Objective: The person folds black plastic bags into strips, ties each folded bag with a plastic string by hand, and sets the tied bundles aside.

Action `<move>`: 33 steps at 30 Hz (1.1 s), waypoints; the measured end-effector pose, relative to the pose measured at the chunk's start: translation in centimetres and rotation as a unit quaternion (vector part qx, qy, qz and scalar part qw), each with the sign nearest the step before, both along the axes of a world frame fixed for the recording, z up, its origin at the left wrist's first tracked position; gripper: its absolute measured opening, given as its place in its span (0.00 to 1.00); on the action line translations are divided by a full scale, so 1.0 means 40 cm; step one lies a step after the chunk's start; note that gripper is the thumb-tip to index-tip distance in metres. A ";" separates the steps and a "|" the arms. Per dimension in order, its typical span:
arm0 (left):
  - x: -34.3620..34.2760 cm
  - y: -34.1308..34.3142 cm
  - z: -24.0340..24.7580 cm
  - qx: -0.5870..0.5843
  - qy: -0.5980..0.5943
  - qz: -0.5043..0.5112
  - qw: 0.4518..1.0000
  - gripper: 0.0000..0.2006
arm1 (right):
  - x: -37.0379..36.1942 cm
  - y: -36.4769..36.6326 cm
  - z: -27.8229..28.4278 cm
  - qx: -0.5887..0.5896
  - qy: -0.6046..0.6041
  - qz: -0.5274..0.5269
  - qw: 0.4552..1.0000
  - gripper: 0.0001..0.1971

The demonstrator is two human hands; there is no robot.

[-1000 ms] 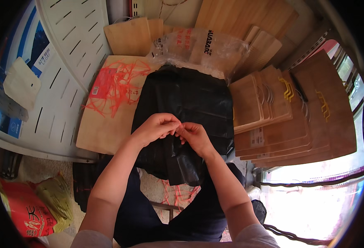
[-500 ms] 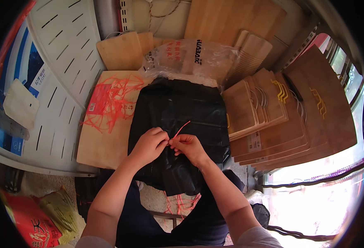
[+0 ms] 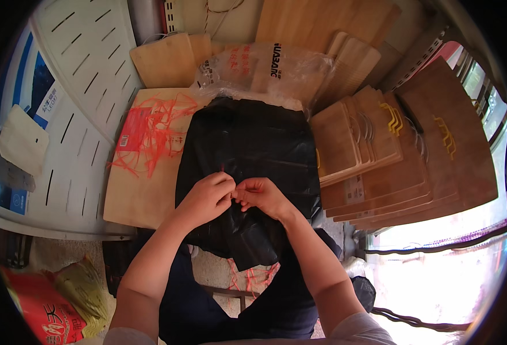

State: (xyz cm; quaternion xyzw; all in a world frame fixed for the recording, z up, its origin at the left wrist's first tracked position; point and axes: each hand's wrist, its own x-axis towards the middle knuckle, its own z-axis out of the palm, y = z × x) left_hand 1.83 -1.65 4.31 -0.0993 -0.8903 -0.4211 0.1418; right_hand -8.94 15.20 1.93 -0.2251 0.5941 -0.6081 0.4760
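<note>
My left hand [image 3: 210, 194] and my right hand [image 3: 265, 198] meet over a black plastic bag [image 3: 259, 132] in front of me. Both are closed in a pinch, fingertips almost touching. Between them is a thin red plastic string [image 3: 223, 168]; only a short bit shows above my left knuckles, and the rest is hidden by the fingers. The bag lies spread and wrinkled on a pale wooden board [image 3: 135, 198], its near end drooping over my lap. What is inside the bag cannot be seen.
A tangle of red strings [image 3: 161, 126] and a red label lie on the board's left part. Wooden cutting boards [image 3: 374, 138] with handles stand at right. Clear plastic wrap [image 3: 259, 72] sits behind the bag. A white slotted panel [image 3: 81, 109] rises at left; a red bag [image 3: 43, 305] stands below it.
The string's free end, which stuck up between my hands, has swung left and is now mostly hidden behind my left hand. Both hands stay together over the bag.
</note>
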 end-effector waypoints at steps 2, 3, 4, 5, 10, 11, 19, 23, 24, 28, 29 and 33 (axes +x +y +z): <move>0.001 -0.005 -0.005 -0.063 0.040 0.024 0.997 0.06 | 0.012 -0.006 0.007 0.008 0.002 -0.012 1.000 0.09; 0.000 -0.003 -0.005 -0.068 0.053 0.037 0.996 0.06 | 0.021 -0.010 0.008 0.015 0.081 -0.038 0.996 0.07; 0.002 -0.004 -0.006 -0.068 0.051 0.039 0.996 0.06 | 0.030 -0.016 0.008 0.019 0.160 -0.062 0.985 0.06; 0.003 -0.004 -0.006 -0.073 0.047 0.047 0.995 0.06 | 0.041 -0.018 0.008 0.019 0.159 -0.061 0.985 0.06; 0.008 -0.004 -0.020 -0.054 -0.002 0.078 0.996 0.07 | 0.085 -0.039 -0.009 -0.043 0.549 -0.167 0.818 0.08; 0.010 -0.005 -0.019 -0.034 -0.019 0.083 0.996 0.07 | 0.086 -0.037 -0.010 -0.043 0.547 -0.167 0.819 0.08; 0.005 0.013 -0.008 -0.062 0.013 0.097 0.993 0.06 | 0.061 -0.024 -0.006 -0.006 0.346 -0.127 0.930 0.06; 0.007 0.021 -0.004 -0.064 0.037 0.103 0.992 0.06 | 0.031 -0.013 0.024 0.034 0.092 -0.047 0.994 0.08; 0.009 0.022 -0.004 -0.070 0.042 0.105 0.991 0.06 | 0.024 -0.013 0.024 0.034 0.091 -0.047 0.994 0.08; 0.004 0.031 0.001 -0.074 0.027 0.130 0.988 0.06 | 0.014 -0.006 0.011 0.031 0.032 -0.035 0.998 0.08; 0.007 0.028 -0.001 -0.079 0.033 0.127 0.988 0.06 | 0.017 -0.007 0.014 0.028 0.029 -0.035 0.999 0.08; 0.022 0.034 0.005 -0.103 0.036 0.118 0.987 0.05 | 0.020 -0.006 0.004 0.012 0.018 -0.044 0.999 0.07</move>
